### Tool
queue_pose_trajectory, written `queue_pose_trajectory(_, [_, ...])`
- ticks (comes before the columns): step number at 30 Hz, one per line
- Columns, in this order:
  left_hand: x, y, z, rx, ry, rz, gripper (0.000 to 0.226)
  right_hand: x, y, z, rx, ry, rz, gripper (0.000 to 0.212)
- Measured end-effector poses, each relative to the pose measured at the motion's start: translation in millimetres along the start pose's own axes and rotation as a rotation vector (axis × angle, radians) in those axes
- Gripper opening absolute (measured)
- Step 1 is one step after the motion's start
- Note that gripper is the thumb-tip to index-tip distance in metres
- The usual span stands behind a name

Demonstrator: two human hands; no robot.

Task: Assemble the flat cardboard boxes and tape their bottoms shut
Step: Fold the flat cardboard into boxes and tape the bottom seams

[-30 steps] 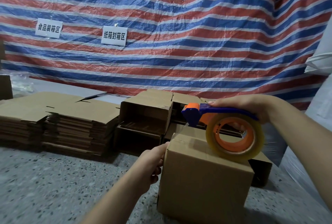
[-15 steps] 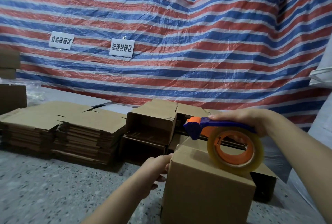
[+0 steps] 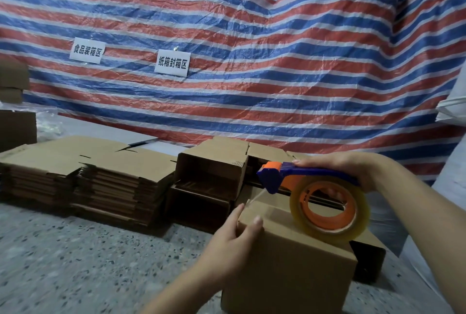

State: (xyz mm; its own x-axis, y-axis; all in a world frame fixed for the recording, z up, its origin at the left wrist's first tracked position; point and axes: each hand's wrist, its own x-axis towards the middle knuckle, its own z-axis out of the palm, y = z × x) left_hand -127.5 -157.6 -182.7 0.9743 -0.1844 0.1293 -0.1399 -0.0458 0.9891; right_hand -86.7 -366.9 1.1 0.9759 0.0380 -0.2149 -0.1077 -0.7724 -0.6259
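Observation:
An assembled cardboard box stands in front of me on the speckled floor, its flaps closed on top. My left hand grips the box's upper left corner, thumb on top and fingers down the side. My right hand holds the blue and orange tape dispenser by its handle. Its roll of clear tape rests on the box top. A clear strip runs from the blue head down to the far left edge of the box, near my left fingertips.
Stacks of flat cardboard boxes lie to the left. Several assembled boxes lie on their sides behind the one I hold. A striped tarp with two white signs hangs behind. More boxes stand at far left.
My left hand has risen from the box's side to its top left corner. The dispenser stays over the box top, and a strip of tape now stretches from its head to the box edge.

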Motion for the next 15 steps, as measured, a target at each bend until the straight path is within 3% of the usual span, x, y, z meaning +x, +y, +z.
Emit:
queue_pose_trajectory(4, [5,5,-14,0.118,-0.024,0.076,0.083,0,1,-1,-0.007,0.0,-0.006,0.079])
queue_pose_trajectory(7, [10,11,-21,0.426,-0.056,0.261,0.087,-1,1,-1,-0.025,0.0,-0.007,0.08])
queue_pose_trajectory(15, [13,17,-28,0.978,-0.004,0.383,0.087,-6,-7,-10,-0.181,-0.073,0.013,0.078])
